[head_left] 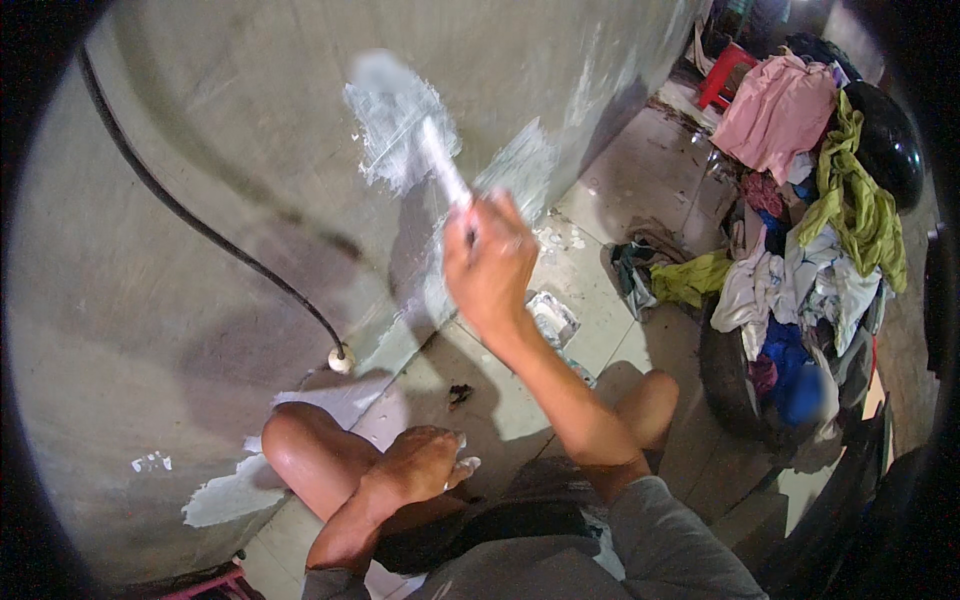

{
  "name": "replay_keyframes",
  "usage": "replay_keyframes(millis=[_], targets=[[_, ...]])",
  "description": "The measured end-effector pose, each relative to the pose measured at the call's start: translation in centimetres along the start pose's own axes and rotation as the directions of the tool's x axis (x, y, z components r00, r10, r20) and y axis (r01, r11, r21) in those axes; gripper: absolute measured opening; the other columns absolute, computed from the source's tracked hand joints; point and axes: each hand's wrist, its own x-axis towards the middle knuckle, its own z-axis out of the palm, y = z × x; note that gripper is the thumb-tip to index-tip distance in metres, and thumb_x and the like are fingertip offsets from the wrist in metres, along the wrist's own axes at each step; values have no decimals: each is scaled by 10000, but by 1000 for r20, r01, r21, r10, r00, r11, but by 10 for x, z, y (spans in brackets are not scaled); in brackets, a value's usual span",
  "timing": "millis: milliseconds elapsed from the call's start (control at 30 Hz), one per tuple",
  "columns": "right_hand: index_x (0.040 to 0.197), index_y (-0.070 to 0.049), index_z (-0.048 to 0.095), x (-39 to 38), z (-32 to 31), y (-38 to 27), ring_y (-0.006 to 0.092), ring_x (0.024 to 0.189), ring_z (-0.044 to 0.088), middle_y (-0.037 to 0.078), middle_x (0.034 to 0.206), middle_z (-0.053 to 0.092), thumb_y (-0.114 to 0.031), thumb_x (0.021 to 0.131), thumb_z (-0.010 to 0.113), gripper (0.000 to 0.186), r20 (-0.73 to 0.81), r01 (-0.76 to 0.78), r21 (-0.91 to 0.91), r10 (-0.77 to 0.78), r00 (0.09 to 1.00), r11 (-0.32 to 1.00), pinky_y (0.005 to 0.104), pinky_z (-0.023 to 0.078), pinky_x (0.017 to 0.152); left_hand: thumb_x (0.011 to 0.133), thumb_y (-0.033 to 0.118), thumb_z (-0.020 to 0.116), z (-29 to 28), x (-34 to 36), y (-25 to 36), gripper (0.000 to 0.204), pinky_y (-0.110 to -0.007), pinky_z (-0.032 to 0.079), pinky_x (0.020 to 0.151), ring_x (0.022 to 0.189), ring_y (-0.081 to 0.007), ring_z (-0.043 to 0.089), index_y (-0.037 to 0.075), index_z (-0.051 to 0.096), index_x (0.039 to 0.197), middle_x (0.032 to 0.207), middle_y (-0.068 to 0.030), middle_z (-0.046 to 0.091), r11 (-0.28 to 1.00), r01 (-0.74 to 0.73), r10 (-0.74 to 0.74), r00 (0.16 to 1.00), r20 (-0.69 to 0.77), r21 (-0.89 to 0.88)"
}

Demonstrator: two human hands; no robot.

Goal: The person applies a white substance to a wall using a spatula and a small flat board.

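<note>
My right hand (490, 262) is closed round a slim, white-smeared tool (446, 170), blurred by motion; its exact kind does not show. The tool's far end lies over a rough white patch of paste (400, 135) on the grey wall (250, 130). Whether it touches the wall, I cannot tell. My left hand (415, 463) is curled above my bent left leg, with white smears on its fingertips. Anything inside those fingers is hidden. Beyond my right forearm, a small tray with white paste (553, 318) sits on the tiled floor (500, 375).
A black cable (190, 222) runs down the wall to a round white fitting (341, 359). More white smears (225, 492) mark the wall's base. At right, a dark tub (728, 375) overflows with clothes (770, 115), near a red stool (726, 75). Dark debris (460, 395) dots the floor.
</note>
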Motion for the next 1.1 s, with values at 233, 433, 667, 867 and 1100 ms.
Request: replay_keyframes(millis=[233, 433, 667, 867, 1100], targets=[[800, 5, 558, 1, 20, -9, 320, 630, 528, 157, 736, 507, -44, 731, 550, 85, -17, 85, 14, -84, 996, 996, 390, 429, 540, 813, 296, 527, 1, 0, 0, 345, -427, 436, 785, 839, -363, 576, -41, 563, 875, 806, -225, 596, 1000, -21, 21, 1000, -15, 10], [782, 2, 562, -32, 4, -20, 325, 617, 527, 157, 734, 516, -30, 719, 562, 71, 91, 20, 156, -35, 995, 988, 394, 427, 544, 813, 297, 527, 2, -2, -1, 351, -427, 436, 784, 842, -365, 573, -46, 559, 880, 812, -229, 594, 1000, -17, 18, 999, -30, 26], [868, 2, 594, 12, 7, 33, 367, 690, 566, 201, 770, 559, -92, 740, 564, 161, 27, -100, -115, 104, 994, 988, 409, 472, 634, 814, 298, 525, -3, -2, 4, 354, -431, 435, 778, 843, -364, 573, -49, 557, 879, 820, -229, 594, 1000, -21, 22, 1000, -18, 5], [765, 15, 562, -36, 16, -15, 338, 617, 522, 191, 703, 513, -66, 766, 524, 90, 79, -7, 205, -9, 997, 979, 386, 418, 538, 818, 303, 523, -2, -1, 1, 357, -432, 435, 775, 843, -364, 573, -46, 554, 884, 830, -227, 594, 1000, 2, -2, 1000, 1, 16], [751, 10, 541, 28, -2, 3, 315, 581, 502, 148, 668, 479, -35, 743, 531, 47, -54, 18, -4, -18, 998, 1000, 386, 385, 504, 817, 313, 521, 3, -1, -4, 353, -438, 447, 750, 808, -370, 578, -34, 552, 875, 805, -222, 596, 999, -46, 47, 998, -43, 29]])
